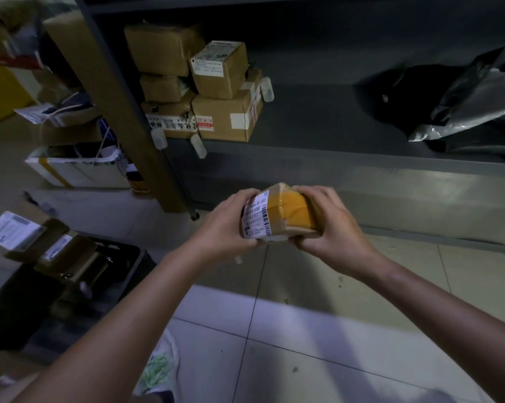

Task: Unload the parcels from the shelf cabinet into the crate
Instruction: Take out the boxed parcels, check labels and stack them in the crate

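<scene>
Parcel [286, 213]: hanging above floor [303, 330], before shelf [318, 117].
Left hand [225, 225]: curling fingers [242, 197] round label end.
Right hand [330, 225]: clamping fingers on taped end.

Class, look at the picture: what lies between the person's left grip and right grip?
A taped parcel, held at its ends by the left grip and the right grip; the head view shows it.

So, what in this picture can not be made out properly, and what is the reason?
All in the head view:
- the parcel: both ends hidden under the left hand and right hand; label print too small to read.
- the crate: dark, its inside covered by boxes.
- the plastic bags: cut off by the right edge, number unclear.
- top left corner: motion blur.
</scene>
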A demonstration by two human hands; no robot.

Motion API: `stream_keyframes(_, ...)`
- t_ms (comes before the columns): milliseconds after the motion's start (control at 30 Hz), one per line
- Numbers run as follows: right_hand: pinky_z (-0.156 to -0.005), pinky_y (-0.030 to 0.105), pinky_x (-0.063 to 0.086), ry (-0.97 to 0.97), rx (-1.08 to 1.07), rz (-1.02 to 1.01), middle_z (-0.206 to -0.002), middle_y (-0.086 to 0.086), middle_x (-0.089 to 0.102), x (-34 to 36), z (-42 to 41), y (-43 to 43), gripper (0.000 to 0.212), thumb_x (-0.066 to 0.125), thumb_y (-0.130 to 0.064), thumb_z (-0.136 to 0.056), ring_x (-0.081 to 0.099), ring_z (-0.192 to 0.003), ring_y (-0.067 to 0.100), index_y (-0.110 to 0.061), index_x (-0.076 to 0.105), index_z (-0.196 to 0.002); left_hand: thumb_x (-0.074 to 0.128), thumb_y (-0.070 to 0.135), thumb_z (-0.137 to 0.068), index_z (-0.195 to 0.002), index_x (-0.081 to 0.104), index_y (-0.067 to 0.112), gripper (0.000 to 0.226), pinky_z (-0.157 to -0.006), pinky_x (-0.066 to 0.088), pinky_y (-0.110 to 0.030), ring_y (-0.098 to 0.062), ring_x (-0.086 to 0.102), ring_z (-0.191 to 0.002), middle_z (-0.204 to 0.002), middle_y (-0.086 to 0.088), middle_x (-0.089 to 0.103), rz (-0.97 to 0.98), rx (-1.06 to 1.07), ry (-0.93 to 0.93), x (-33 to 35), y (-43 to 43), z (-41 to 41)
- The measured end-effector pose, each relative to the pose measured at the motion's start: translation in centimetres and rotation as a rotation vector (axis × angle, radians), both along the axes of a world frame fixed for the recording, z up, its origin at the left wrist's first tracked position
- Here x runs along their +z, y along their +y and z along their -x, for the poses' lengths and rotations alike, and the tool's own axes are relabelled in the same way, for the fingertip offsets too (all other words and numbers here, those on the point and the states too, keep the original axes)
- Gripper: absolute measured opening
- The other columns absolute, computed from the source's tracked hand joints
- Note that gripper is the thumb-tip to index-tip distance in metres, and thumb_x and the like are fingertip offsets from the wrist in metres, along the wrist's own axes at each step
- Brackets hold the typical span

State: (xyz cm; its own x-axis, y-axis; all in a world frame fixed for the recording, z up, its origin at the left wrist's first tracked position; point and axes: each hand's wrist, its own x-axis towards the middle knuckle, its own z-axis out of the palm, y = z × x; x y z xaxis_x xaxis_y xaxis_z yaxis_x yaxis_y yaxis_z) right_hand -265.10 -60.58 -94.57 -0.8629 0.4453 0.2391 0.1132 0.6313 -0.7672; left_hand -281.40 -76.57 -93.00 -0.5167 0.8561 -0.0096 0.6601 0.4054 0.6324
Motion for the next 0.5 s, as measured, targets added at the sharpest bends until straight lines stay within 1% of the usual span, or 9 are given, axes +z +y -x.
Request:
stream_keyframes(67, -0.098, 0.018, 0.042, 0.018, 0.018, 0.068, -0.138, -0.013, 0.039, 0.2, -0.1, 0.2, 0.086, 0.083, -0.014, -0.074, 0.044, -0.121, 0.0, -0.037, 0.04, -0.144, 0.086, 0.029, -0.07, -0.135, 0.041, 0.035, 0.079, -0.086, 0.052, -0.022, -0.003, 0.055, -0.113, -0.124, 0.013, 0.054, 0.005, 0.014, -0.103, 0.2, -0.2, 0.1)
stream_keyframes(100, -0.098, 0.02, 0.045, 0.033, 0.017, 0.132, -0.14, -0.013, 0.039, 0.3, -0.1, 0.3, 0.086, 0.082, -0.014, -0.078, 0.045, -0.122, 0.001, -0.04, 0.037, -0.146, 0.086, 0.031, -0.071, -0.134, 0.043, 0.034, 0.076, -0.08, 0.051, -0.016, -0.001, 0.057, -0.109, -0.122, 0.014, 0.056, 0.008, 0.031, -0.18, 0.2, -0.2, 0.0)
stream_keyframes(167, -0.092, 0.021, 0.053, 0.072, -0.005, 0.297, -0.143, -0.011, 0.04, 0.3, -0.1, 0.6, 0.083, 0.077, -0.01, -0.083, 0.055, -0.117, 0.005, -0.047, 0.035, -0.144, 0.085, 0.037, -0.074, -0.133, 0.047, 0.029, 0.071, -0.075, 0.053, -0.016, -0.002, 0.061, -0.105, -0.12, 0.013, 0.06, 0.008, 0.081, -0.332, 0.2, -0.3, 0.0)
stream_keyframes(233, -0.086, 0.019, 0.055, 0.098, -0.009, 0.369, -0.149, -0.007, 0.039, 0.1, -0.2, 0.8, 0.079, 0.068, 0.001, -0.088, 0.062, -0.113, 0.01, -0.046, 0.037, -0.143, 0.079, 0.049, -0.074, -0.132, 0.051, 0.025, 0.069, -0.077, 0.053, -0.021, -0.006, 0.063, -0.103, -0.119, 0.009, 0.062, 0.024, 0.137, -0.446, 0.1, -0.3, 0.2)
stream_keyframes(300, -0.086, 0.014, 0.053, 0.062, 0.013, 0.302, -0.155, -0.006, 0.032, -0.3, -0.3, 0.9, 0.081, 0.059, 0.009, -0.088, 0.059, -0.12, 0.011, -0.044, 0.036, -0.146, 0.073, 0.068, -0.069, -0.127, 0.057, 0.023, 0.075, -0.078, 0.053, -0.026, -0.011, 0.065, -0.099, -0.117, 0.005, 0.066, 0.042, 0.218, -0.551, 0.2, -0.1, 0.7)
stream_keyframes(367, -0.093, 0.012, 0.048, -0.009, 0.046, 0.156, -0.16, -0.01, 0.023, -0.7, -0.4, 0.6, 0.088, 0.059, 0.008, -0.086, 0.046, -0.133, 0.01, -0.046, 0.03, -0.149, 0.066, 0.076, -0.062, -0.12, 0.064, 0.023, 0.079, -0.072, 0.052, -0.029, -0.013, 0.066, -0.086, -0.108, 0.002, 0.069, 0.043, 0.281, -0.631, 0.2, 0.2, 0.9)
stream_keyframes(400, -0.098, 0.015, 0.047, -0.035, 0.063, 0.103, -0.161, -0.013, 0.019, -0.9, -0.4, 0.5, 0.092, 0.063, 0.005, -0.086, 0.039, -0.139, 0.009, -0.048, 0.025, -0.151, 0.063, 0.075, -0.065, -0.119, 0.064, 0.023, 0.075, -0.065, 0.049, -0.026, -0.012, 0.064, -0.075, -0.101, 0.0, 0.068, 0.04, 0.297, -0.675, 0.2, 0.4, 0.9)
stream_keyframes(433, -0.102, 0.022, 0.047, -0.05, 0.075, 0.074, -0.161, -0.016, 0.015, -1.0, -0.4, 0.4, 0.097, 0.068, 0.001, -0.086, 0.035, -0.142, 0.01, -0.05, 0.019, -0.152, 0.061, 0.071, -0.074, -0.12, 0.061, 0.024, 0.066, -0.058, 0.047, -0.023, -0.009, 0.062, -0.064, -0.094, -0.002, 0.066, 0.031, 0.308, -0.724, 0.2, 0.5, 0.8)
stream_keyframes(500, -0.106, 0.035, 0.048, -0.063, 0.081, 0.041, -0.162, -0.019, 0.008, -1.0, -0.4, 0.3, 0.106, 0.075, -0.005, -0.083, 0.032, -0.144, 0.013, -0.053, 0.011, -0.152, 0.056, 0.059, -0.09, -0.124, 0.055, 0.026, 0.048, -0.048, 0.046, -0.018, -0.005, 0.061, -0.055, -0.089, -0.004, 0.064, 0.013, 0.312, -0.797, 0.0, 0.6, 0.7)
